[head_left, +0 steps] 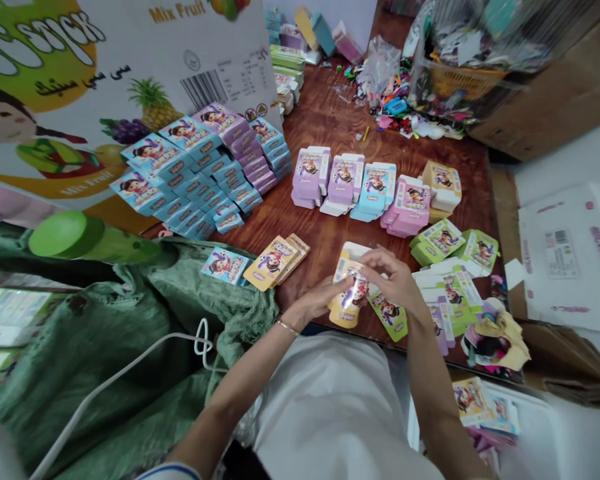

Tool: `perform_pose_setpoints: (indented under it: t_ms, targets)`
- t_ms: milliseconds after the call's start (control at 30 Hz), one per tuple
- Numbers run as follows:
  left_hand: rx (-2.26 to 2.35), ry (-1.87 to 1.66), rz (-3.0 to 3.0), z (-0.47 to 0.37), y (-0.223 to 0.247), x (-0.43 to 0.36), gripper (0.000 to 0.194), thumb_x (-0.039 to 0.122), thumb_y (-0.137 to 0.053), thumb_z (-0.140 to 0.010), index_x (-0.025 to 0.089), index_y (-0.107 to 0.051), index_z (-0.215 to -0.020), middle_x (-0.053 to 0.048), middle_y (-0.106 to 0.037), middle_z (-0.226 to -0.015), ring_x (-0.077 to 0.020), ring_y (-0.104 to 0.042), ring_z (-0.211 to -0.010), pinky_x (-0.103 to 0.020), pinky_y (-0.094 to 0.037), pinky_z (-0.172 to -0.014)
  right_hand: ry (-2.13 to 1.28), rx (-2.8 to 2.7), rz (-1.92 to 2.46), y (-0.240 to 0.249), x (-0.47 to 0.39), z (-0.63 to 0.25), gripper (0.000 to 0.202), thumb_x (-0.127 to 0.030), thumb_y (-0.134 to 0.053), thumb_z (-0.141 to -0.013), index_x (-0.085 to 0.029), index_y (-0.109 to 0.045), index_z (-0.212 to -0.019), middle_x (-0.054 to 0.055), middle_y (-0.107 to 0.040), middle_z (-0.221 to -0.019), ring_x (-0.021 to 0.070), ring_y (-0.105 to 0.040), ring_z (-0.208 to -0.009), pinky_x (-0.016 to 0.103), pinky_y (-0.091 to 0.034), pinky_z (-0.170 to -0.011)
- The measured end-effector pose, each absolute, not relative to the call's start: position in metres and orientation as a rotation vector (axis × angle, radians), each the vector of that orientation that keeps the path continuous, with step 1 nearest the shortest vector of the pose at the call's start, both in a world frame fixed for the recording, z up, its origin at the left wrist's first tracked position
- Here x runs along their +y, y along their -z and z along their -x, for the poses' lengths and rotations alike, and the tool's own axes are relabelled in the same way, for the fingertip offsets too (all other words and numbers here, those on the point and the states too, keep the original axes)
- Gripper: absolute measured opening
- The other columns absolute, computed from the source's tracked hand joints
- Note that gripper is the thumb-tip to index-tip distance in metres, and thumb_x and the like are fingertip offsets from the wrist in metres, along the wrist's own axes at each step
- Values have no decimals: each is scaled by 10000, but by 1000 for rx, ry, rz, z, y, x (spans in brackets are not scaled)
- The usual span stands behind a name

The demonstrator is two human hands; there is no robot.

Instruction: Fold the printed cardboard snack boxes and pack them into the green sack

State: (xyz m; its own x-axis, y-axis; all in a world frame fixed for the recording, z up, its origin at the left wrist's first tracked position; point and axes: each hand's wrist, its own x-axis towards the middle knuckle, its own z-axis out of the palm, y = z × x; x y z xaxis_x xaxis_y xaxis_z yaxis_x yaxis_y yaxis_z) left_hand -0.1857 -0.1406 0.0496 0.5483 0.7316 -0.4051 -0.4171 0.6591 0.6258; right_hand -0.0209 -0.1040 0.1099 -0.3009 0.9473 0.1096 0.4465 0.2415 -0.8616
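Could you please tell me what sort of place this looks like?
Probably a packing workshop: blue and purple printed cartons stand stacked on a wooden table, a big Mix Fruit box is behind them, and the left hand holds a yellow carton.

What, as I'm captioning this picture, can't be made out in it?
Head view: far side of the yellow carton, turned away from the camera.
Head view: most fingers of the left hand, hidden behind that carton.
Head view: fine print on the large box, too small to read.
Head view: that box's left part, cut off by the edge.
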Motion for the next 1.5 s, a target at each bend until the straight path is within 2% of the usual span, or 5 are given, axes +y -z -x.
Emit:
perform_pose_setpoints:
  t_ms: [233, 500, 733, 967, 1500]
  targets:
    - [1166, -929, -832, 193, -48, -135, 647, 560, -654, -791, 100, -556, -1236, -160, -682, -1154, -274, -667, -1027, -400, -534, -880, -1014, -1494, 1496, -70, -128, 45, 365, -480, -575, -846, -165, -692, -988, 59, -727, -900, 180, -658, -771, 319, -545, -755]
    - [1301, -1035, -1305, 191, -70, -136, 482, 413, -280, -997, 185, -323, -1420, -100, -408, -1488, -160, -433, -1338, -296, -354, -1100, -659, -1433, 1433, -64, -144, 74, 461, -402, -505, -901, -173, -560, -1298, 126, -671, -1144, 209, -629, -1063, 336, -497, -935]
    - [1501, -871, -1298, 198, -75, -133, 512, 572, -210, -965, 185, -534, -876, -37, -616, -792, -175, -608, -752, -299, -486, -711, -1026, -1341, 1475, -68, -126, 66, 502, -532, -556, -836, -185, -479, -481, -47, -424, -475, 85, -386, -478, 221, -340, -468]
    - [1559, -731, -2152, 199, -79, -138, 881, 451, -646, -806, 71, -204, -1466, -254, -367, -1484, -341, -324, -1397, -529, -217, -1130, -567, -1154, 1561, -73, -115, 65, 487, -464, -688, -762, -197, -668, -1170, -29, -685, -703, 94, -525, -550, 230, -476, -611]
    - [1873, -613, -2208, 196, -73, -149, 686, 250, -631, -798, 99, -385, -1421, -180, -546, -1326, -305, -523, -1112, -407, -375, -937, -1080, -862, 1466, -61, -110, 76, 418, -507, -703, -726, -146, -769, -926, 39, -762, -890, 182, -682, -784, 319, -565, -766]
